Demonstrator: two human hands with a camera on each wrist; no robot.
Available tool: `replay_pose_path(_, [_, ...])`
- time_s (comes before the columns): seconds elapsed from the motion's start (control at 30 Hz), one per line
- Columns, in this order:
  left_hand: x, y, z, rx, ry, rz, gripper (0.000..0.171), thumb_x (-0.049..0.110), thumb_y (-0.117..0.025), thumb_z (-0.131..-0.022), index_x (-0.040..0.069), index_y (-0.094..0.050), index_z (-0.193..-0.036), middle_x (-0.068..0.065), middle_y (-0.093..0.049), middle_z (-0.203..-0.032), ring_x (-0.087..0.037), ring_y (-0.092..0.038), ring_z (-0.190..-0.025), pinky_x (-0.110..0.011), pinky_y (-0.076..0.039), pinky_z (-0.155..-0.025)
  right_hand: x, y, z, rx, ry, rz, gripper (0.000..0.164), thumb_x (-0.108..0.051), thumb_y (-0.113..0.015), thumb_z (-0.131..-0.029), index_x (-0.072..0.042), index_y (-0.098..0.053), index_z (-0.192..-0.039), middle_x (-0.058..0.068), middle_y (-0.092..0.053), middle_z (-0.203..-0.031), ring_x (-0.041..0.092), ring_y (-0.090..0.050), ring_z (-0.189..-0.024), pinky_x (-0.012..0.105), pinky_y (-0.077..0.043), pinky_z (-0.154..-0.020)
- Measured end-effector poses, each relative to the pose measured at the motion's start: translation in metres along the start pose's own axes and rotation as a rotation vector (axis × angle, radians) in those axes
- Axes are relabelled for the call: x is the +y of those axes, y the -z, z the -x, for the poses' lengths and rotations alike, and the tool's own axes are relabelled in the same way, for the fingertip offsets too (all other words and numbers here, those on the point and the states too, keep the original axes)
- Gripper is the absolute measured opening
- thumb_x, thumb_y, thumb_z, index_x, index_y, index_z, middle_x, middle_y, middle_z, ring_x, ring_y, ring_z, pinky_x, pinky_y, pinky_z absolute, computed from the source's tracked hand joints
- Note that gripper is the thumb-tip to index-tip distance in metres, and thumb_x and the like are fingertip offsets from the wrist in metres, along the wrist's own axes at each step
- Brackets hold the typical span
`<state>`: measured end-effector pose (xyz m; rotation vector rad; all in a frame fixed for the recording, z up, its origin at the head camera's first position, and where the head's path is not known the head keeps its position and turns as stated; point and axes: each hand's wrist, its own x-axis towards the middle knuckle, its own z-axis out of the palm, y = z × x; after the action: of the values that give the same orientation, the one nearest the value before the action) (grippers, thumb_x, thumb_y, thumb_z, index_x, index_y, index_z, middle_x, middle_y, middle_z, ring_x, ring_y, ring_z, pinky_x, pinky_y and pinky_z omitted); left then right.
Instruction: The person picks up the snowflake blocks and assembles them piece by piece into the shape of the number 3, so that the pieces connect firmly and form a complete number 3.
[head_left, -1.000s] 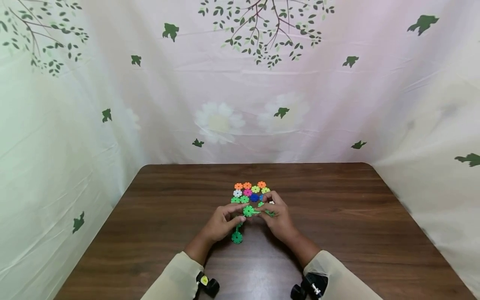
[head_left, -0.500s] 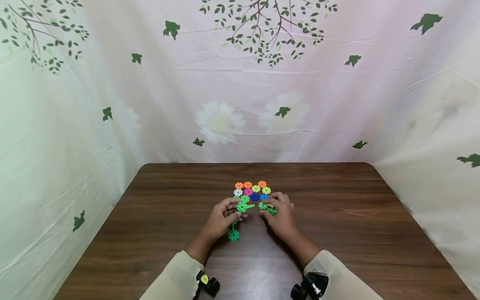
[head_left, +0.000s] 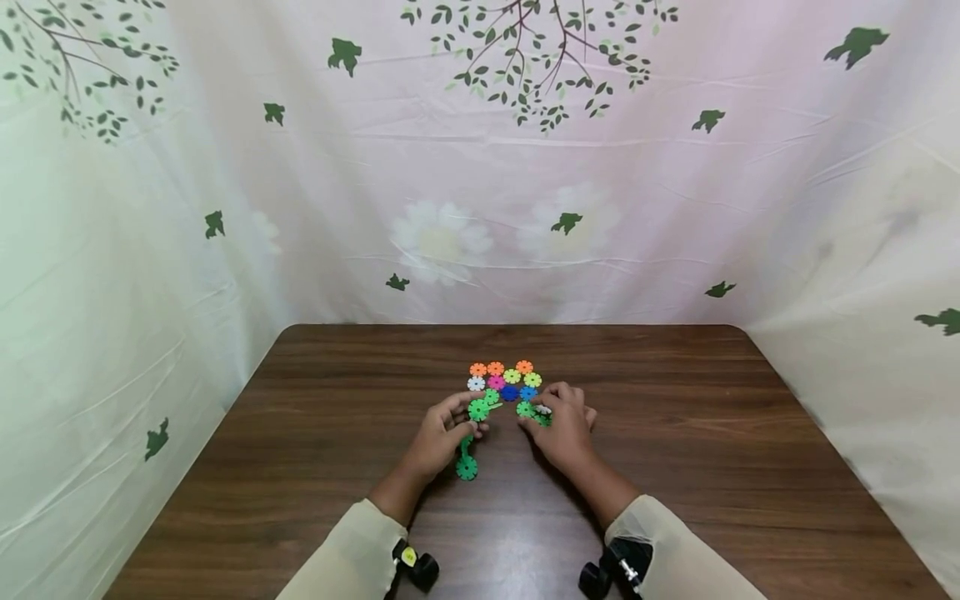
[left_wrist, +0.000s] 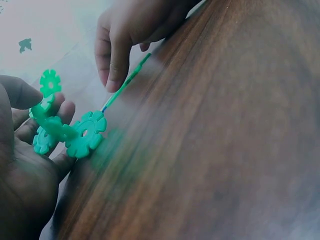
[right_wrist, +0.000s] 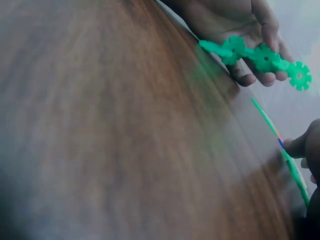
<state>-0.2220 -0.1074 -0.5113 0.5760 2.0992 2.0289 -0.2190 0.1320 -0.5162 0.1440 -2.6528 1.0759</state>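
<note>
In the head view my left hand (head_left: 438, 433) holds a chain of green notched interlocking discs (head_left: 467, 468) between thumb and fingers. The left wrist view shows the chain's discs (left_wrist: 86, 134) joined at angles to each other, partly hidden by the fingers. My right hand (head_left: 564, 429) has its thumb and index finger on either side of a green disc (head_left: 524, 409) at the near right of a flat group of coloured discs. From the right wrist view, that group appears edge-on as a thin green strip (right_wrist: 270, 122), with the right thumb touching it.
Behind the hands, orange discs (head_left: 495, 367), a pink disc (head_left: 496, 382), a dark blue disc (head_left: 510, 392) and several others lie close together on the brown wooden table (head_left: 337, 400). A patterned cloth (head_left: 480, 167) hangs behind the table.
A second ago both hands were together at a green disc. My left hand has drawn the green chain left, away from the right hand, which has settled on the group's near right.
</note>
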Motion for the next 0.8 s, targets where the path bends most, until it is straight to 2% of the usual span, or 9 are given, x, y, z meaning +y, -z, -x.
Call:
replay_pose_path(0.2, [0.0013,0.0,0.0008,0.023,-0.002,-0.025,0.045,0.001,-0.057,-0.109,-0.007,-0.054,-0.154,-0.035,-0.067,-0.137,-0.034,-0.077,-0.11,-0.029,-0.062,-0.09,0.002,-0.0037,-0.0055,-0.005,-0.016,0.023,0.03,-0.022,-0.091,-0.091,-0.006,-0.082,-0.114,0.011,-0.062,-0.124,0.037,-0.048,-0.125,0.065,-0.026,-0.103])
replay_pose_path(0.4, [0.0031,-0.0011,0.0007,0.042,0.021,-0.029,0.043,0.011,-0.06,-0.112,-0.006,-0.056,-0.152,-0.031,-0.068,-0.139,-0.043,-0.075,-0.117,-0.03,-0.063,-0.096,0.0022,-0.0045,-0.0071,-0.007,-0.017,0.055,0.031,-0.025,-0.091,-0.091,-0.007,-0.083,-0.115,0.011,-0.061,-0.126,0.038,-0.048,-0.127,0.064,-0.027,-0.101])
replay_pose_path(0.6, [0.0042,-0.0017,0.0009,0.037,0.028,-0.015,0.043,0.013,-0.061,-0.113,-0.009,-0.056,-0.15,-0.035,-0.068,-0.136,-0.049,-0.074,-0.119,-0.031,-0.063,-0.099,0.0018,-0.0038,-0.0071,-0.005,-0.017,0.044,0.028,-0.023,-0.091,-0.091,-0.007,-0.083,-0.112,0.01,-0.061,-0.122,0.037,-0.048,-0.125,0.063,-0.026,-0.101])
replay_pose_path(0.8, [0.0002,-0.0017,-0.0007,0.036,0.025,-0.02,0.043,0.013,-0.062,-0.112,-0.009,-0.058,-0.149,-0.034,-0.07,-0.135,-0.045,-0.077,-0.116,-0.029,-0.063,-0.097,0.0013,-0.0029,-0.0062,-0.012,-0.031,0.027,0.027,-0.023,-0.091,-0.092,-0.007,-0.083,-0.112,0.01,-0.061,-0.123,0.037,-0.048,-0.124,0.062,-0.026,-0.099])
